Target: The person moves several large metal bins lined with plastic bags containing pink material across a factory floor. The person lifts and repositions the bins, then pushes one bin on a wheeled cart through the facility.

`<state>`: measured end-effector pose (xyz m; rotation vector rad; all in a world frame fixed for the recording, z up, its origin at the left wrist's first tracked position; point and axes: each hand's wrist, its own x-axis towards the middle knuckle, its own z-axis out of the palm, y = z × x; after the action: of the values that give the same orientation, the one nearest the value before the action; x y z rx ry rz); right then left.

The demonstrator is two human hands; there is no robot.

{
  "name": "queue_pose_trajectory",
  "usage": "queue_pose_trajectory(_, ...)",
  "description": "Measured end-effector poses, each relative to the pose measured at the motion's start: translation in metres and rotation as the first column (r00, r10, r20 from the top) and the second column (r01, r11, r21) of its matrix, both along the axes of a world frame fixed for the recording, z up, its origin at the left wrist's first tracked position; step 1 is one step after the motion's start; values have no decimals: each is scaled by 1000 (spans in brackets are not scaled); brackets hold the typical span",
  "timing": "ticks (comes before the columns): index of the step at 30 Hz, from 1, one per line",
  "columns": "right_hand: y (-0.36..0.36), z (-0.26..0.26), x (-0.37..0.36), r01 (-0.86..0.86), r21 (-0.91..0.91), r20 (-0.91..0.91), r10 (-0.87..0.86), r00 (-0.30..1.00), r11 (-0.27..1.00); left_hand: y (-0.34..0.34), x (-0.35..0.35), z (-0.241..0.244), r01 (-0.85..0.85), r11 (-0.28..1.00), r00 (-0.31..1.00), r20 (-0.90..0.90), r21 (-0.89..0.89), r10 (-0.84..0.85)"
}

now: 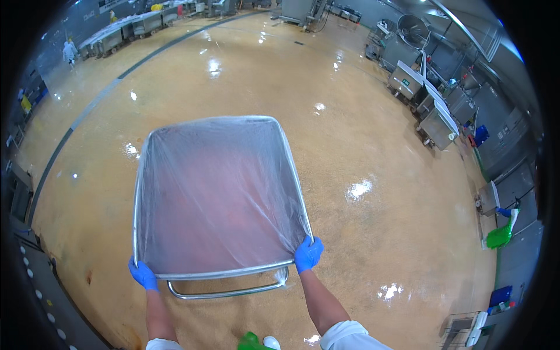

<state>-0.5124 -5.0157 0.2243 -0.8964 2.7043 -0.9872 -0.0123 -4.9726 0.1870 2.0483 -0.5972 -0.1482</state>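
Observation:
A steel tub cart (pixel 218 197) stands before me, covered with clear plastic film through which pinkish contents show; what they are cannot be told. My left hand (pixel 143 274), in a blue glove, grips the near left corner of its rim. At the near right corner my right hand (pixel 309 253), also gloved in blue, is closed on the rim and film. A tubular steel push handle (pixel 227 293) juts from the cart's near side, below the rim, with a bunched bit of film at its right end. Neither hand touches that handle.
Wet, glossy tan floor (pixel 358 188) surrounds the cart. Metal carts (pixel 437 127) and machinery line the right wall, where a person in a green apron (pixel 501 236) stands. Another person (pixel 69 51) is at far left by covered carts (pixel 146 24). Dark metal equipment (pixel 48 288) borders the near left.

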Motion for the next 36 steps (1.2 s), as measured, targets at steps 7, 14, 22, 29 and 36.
queue_pose_trajectory(7, -174, 30, 43, 53, 0, 17, -53, 998, 999, -191, 39, 16, 55, 998, 998, 39, -23, -54)
queue_pose_trajectory(14, -302, 27, 57, 96, 45, 17, -97, 995, 994, -359, 42, 33, 143, 988, 987, 59, 55, -147)
queue_pose_trajectory(22, -463, 23, 52, 133, -39, -37, -134, 990, 990, -544, 46, 36, 187, 978, 970, 136, 96, -199)
queue_pose_trajectory(29, -602, 37, 44, 145, 0, 5, -145, 989, 989, -686, 27, 39, 148, 978, 969, 177, 146, -173)
queue_pose_trajectory(36, -764, 40, 21, 89, -27, 22, -89, 996, 996, -852, 5, 72, 184, 976, 972, 126, 119, -198)
